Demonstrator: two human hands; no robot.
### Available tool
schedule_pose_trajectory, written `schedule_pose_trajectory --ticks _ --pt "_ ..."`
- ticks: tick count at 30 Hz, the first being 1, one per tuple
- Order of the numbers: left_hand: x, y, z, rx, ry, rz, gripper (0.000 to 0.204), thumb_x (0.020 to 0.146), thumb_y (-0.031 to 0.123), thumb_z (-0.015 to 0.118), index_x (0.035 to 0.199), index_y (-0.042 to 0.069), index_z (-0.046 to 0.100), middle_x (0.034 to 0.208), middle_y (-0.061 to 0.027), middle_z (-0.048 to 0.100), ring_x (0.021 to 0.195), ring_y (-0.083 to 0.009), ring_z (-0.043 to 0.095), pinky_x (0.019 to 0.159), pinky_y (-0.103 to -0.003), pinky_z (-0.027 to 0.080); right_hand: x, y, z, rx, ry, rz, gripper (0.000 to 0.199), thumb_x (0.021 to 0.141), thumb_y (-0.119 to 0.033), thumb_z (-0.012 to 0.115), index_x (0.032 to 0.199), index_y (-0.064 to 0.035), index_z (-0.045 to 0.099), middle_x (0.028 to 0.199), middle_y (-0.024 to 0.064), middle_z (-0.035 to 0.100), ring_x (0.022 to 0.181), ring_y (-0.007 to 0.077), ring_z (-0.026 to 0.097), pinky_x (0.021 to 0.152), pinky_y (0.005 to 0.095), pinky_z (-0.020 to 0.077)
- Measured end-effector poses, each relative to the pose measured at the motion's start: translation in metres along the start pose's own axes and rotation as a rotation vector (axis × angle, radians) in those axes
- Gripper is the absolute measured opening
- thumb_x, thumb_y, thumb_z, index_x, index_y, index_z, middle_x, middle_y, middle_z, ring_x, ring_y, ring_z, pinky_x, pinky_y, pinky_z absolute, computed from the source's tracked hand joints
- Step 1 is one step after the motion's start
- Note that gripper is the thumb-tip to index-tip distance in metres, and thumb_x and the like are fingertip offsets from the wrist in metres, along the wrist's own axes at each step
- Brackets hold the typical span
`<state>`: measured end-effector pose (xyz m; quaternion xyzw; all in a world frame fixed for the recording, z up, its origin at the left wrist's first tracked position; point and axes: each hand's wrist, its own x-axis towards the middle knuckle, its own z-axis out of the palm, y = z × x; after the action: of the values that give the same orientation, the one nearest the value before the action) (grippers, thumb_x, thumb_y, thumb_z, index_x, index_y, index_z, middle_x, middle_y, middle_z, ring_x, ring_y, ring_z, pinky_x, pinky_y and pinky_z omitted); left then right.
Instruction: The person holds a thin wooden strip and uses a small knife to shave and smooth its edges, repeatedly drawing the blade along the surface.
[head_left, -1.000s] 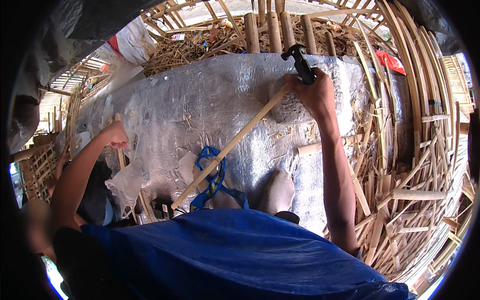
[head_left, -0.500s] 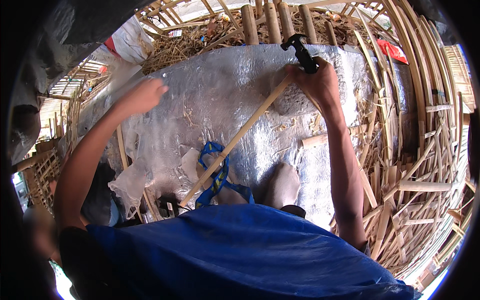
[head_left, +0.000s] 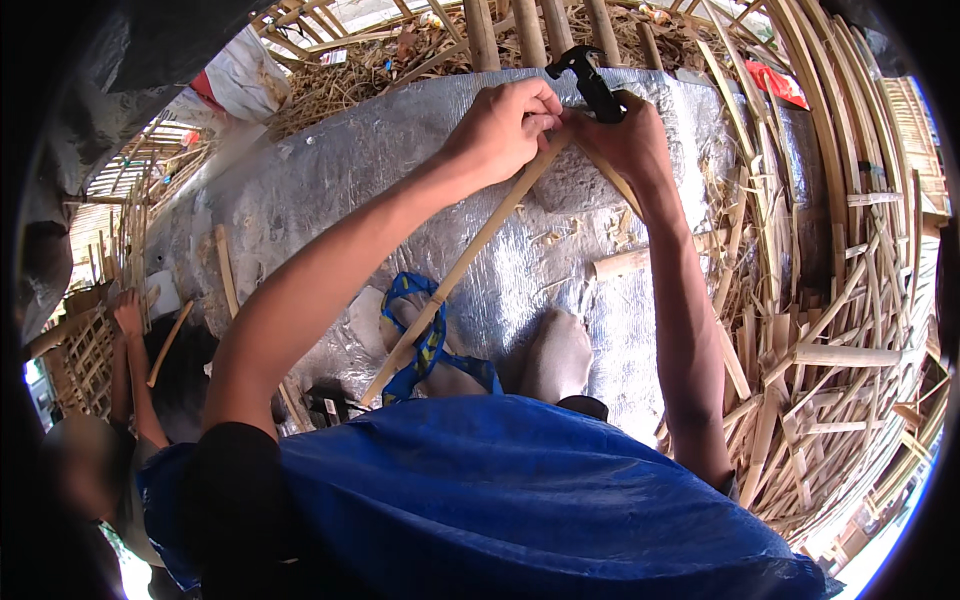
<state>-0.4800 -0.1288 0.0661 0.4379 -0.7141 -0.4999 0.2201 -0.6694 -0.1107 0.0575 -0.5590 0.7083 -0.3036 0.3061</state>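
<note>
My right hand is closed around a black claw hammer, its head up and to the left. The same hand grips the top of a bamboo strip, which slants down to the left toward my feet. A second bamboo strip runs from that joint down behind my right wrist. My left hand is pinched at the joint, fingertips beside my right thumb; what they hold, if anything, is too small to make out. Beneath my hands lies a flat grey stone block on silvery foil sheeting.
Blue patterned cloth straps lie by my foot. Split bamboo is heaped at the right. Bamboo posts and dry litter stand beyond the sheet. At the far left is another person's hand. Blue cloth covers my lap.
My left hand has moved right, from above the sheet to the strips' joint beside my right hand. The clear plastic at lower left is no longer in sight. The other person's arms have come into view.
</note>
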Motion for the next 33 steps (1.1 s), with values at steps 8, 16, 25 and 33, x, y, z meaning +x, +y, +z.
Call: schedule_pose_trajectory --ticks 8,16,25,33 --pt "-0.010 -0.008 0.014 0.048 0.313 0.072 0.009 0.094 0.003 0.062 0.101 -0.001 0.058 0.089 -0.0099 0.073 0.087 -0.0167 0.072 0.073 -0.030 0.055 0.002 0.001 -0.004 -0.018 -0.053 0.036 0.055 0.068 -0.042 0.087 0.099 0.0008 0.072 0.084 0.0148 0.074 0.078 0.0210 0.072 0.071 0.0351 0.0548" --pt "-0.022 -0.008 0.040 0.188 0.501 0.116 0.017 0.094 0.004 0.060 0.107 0.004 0.049 0.088 -0.0150 0.070 0.083 -0.0291 0.072 0.066 -0.040 0.053 0.001 -0.003 0.002 0.004 -0.017 0.020 0.052 0.069 -0.038 0.087 0.101 0.0010 0.071 0.085 0.0156 0.074 0.080 0.0219 0.073 0.072 0.0347 0.0547" --pt "-0.016 -0.004 0.046 0.342 0.370 0.117 0.018 0.092 -0.005 0.051 0.107 0.004 0.046 0.095 -0.0242 0.070 0.093 -0.0411 0.069 0.073 -0.048 0.056 0.006 0.005 -0.019 0.175 -0.171 0.045 0.040 0.076 -0.035 0.085 0.095 -0.0018 0.072 0.073 0.0054 0.069 0.063 0.0095 0.062 0.056 0.0288 0.0471" --pt "-0.008 -0.014 0.038 0.357 0.304 0.163 0.017 0.091 -0.007 0.052 0.105 0.001 0.045 0.091 -0.0278 0.069 0.091 -0.0399 0.070 0.073 -0.045 0.059 0.004 0.016 -0.032 0.166 -0.116 0.044 0.040 0.077 -0.036 0.085 0.090 -0.0006 0.073 0.067 0.0003 0.065 0.056 0.0043 0.052 0.051 0.0249 0.0393"
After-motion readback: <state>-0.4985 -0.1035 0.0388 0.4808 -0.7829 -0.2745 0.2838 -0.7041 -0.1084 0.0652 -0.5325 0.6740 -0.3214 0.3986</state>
